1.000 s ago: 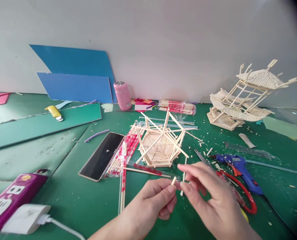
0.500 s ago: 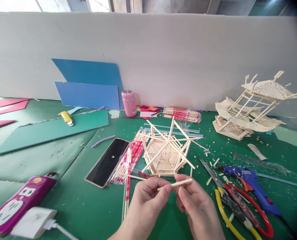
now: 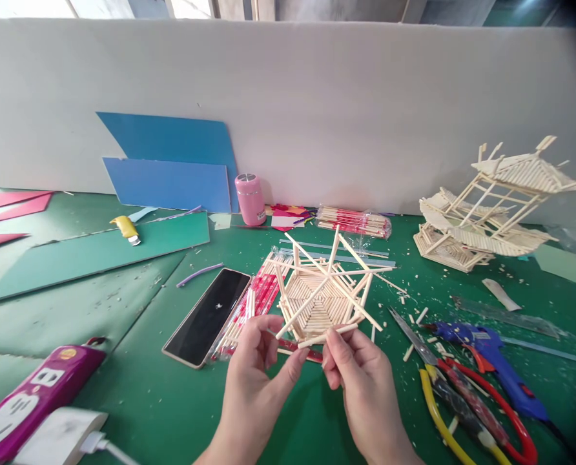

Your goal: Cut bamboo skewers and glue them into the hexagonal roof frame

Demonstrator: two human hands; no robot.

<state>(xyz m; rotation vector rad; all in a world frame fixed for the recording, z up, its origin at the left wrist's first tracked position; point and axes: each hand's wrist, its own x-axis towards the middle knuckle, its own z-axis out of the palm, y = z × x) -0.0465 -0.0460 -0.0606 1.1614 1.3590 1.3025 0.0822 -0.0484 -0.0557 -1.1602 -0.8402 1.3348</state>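
A short wooden stick [image 3: 312, 340] is pinched between the thumb and fingers of my right hand [image 3: 363, 374]. It lies level, just before the near side of a web-like frame of glued sticks [image 3: 317, 303]. This frame has a many-sided floor, short uprights and long sticks crossing on top. My left hand [image 3: 256, 381] is at the frame's near left corner, thumb and fingers apart. Its thumb tip is close to the stick's left end; whether they touch I cannot tell. Behind my fingers, a red strip [image 3: 300, 351] partly shows on the table.
To the right lie scissors [image 3: 443, 381] with red and yellow handles and a blue glue gun [image 3: 491, 361]. A stick pavilion [image 3: 486, 213] stands behind them. Left are a phone [image 3: 208, 316], packaged sticks [image 3: 263, 284] and a purple power strip [image 3: 41, 387]. A pink canister [image 3: 250, 200] stands behind.
Both hands have moved forward to the frame's near edge. The left fingers have come off the stick and spread, while the right hand still holds it.
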